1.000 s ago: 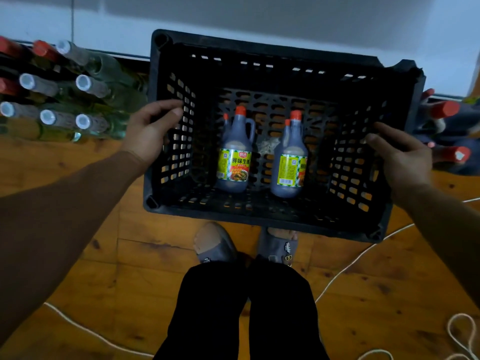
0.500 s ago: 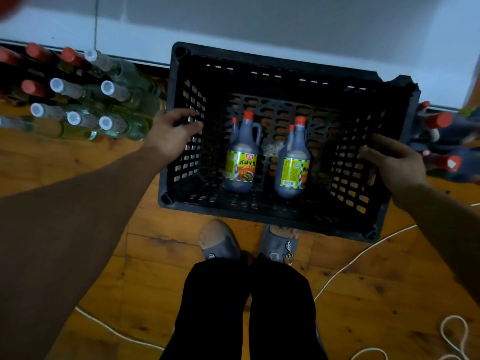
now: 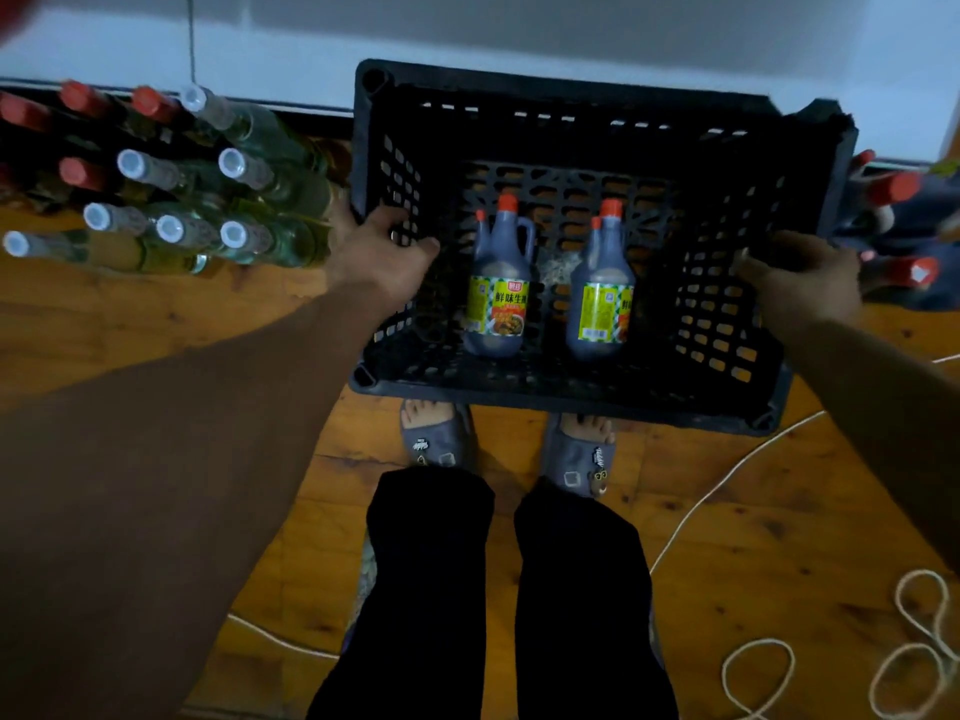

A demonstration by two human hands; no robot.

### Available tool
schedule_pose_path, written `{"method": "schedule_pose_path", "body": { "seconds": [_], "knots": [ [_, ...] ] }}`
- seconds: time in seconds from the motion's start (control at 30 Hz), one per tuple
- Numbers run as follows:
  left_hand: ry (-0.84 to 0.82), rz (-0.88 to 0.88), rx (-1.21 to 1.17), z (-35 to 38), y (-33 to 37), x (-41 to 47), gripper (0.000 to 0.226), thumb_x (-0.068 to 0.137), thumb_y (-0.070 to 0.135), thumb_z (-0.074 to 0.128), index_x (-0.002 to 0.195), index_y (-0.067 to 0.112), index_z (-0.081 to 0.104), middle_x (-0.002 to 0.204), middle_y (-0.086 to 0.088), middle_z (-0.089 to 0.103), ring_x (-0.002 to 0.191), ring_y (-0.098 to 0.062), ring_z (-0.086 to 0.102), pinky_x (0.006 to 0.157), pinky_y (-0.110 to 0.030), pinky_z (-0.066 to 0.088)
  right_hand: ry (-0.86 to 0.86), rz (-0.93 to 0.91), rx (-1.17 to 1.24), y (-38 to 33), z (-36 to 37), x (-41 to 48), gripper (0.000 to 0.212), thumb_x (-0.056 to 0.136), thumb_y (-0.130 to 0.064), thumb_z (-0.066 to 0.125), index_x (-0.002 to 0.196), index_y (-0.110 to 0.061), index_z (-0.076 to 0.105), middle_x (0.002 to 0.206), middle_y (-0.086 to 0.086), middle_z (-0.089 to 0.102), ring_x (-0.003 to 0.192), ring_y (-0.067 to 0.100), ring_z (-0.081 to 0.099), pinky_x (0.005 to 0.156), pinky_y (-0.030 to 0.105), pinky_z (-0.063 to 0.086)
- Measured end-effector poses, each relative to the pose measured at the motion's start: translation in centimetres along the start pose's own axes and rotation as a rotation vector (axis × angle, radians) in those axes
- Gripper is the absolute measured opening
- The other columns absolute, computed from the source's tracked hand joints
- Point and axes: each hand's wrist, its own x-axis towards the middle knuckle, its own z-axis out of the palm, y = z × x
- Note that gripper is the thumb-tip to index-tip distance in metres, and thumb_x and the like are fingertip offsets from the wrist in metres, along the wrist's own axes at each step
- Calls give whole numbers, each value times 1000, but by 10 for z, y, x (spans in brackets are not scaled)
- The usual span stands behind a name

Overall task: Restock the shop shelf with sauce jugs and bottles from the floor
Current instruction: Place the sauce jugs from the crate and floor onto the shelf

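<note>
My left hand (image 3: 382,252) and right hand (image 3: 802,275) seemingly grip the crate (image 3: 571,122) walls, flanking two jugs (image 3: 498,288) inside.

A wood plank floor (image 3: 727,522) meets a pale wall (image 3: 519,33). Dim light. White cord (image 3: 727,475) trails at right.

2 dark sauce jugs (image 3: 497,293) (image 3: 602,296), red caps, yellow labels, upright side by side in black crate (image 3: 566,101)

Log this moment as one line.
left hand on black crate left wall | right hand on right wall | two sauce jugs upright inside
</note>
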Motion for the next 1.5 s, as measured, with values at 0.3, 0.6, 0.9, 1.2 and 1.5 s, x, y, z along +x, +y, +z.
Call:
{"method": "schedule_pose_path", "body": {
  "seconds": [0.3,0.6,0.9,1.2,1.5],
  "knots": [
    [-80,234,55,43,33,-16,69,87,37,61,147,21,31,155,-5,26,140,-26,30,111,-34,30,34,-217,-248,-10,60,-36,72,85,-34,67,146,-12,37,157,8,24,144,26,27,115,31,25],
    [-345,-261,-280,143,-5,35,114,59,45,86,148,20,21,148,-8,39,129,-29,47,106,-43,42,-301,182,-204,48,146,9,121,68,-50,81,154,-18,3,159,11,14,144,34,22,115,46,29],
    [-156,-273,-354,194,-14,52,101,60,46,86,138,17,29,135,-6,48,117,-26,53,100,-39,47,-181,245,37,62,192,35,119,49,-45,90,142,-12,23,137,12,45,121,33,50,100,48,47],
    [-89,-202,-587,131,14,5,81,61,27,88,126,18,40,110,3,57,99,-15,60,88,-29,52,-205,103,184,14,147,-16,84,55,-23,91,123,-10,42,113,9,61,98,23,61,90,43,53],
    [-78,-78,-736,5,64,-82,78,67,19,86,131,17,41,93,15,54,82,0,56,66,-15,48,-277,5,367,-81,53,-110,75,61,-15,88,120,-17,42,103,3,63,91,17,64,81,38,57]
  ]
}}
